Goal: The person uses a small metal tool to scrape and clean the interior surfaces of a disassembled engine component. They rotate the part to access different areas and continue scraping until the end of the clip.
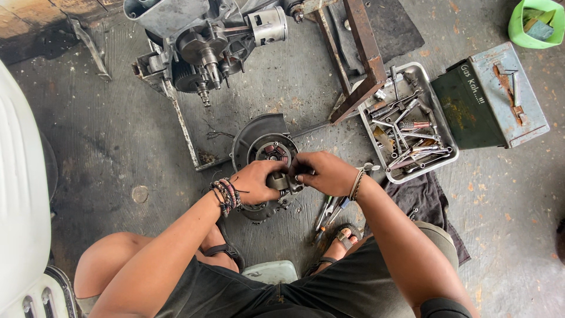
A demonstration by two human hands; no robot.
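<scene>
A round dark engine part [266,147], a flywheel-like housing with copper coils inside, lies on the concrete floor in front of me. My left hand [259,179] grips a small metal piece at its near edge. My right hand [323,172] meets the left one over the same piece [286,181], fingers curled on it. What the fingers pinch is mostly hidden. Beaded bracelets circle my left wrist, a band my right.
An engine block with a piston [268,25] rests on a rusty metal stand [365,53] at the top. A metal tray [393,172] of wrenches sits right, beside a green metal box [488,97]. Screwdrivers [329,212] lie by my sandalled foot, a dark rag [426,200] beyond.
</scene>
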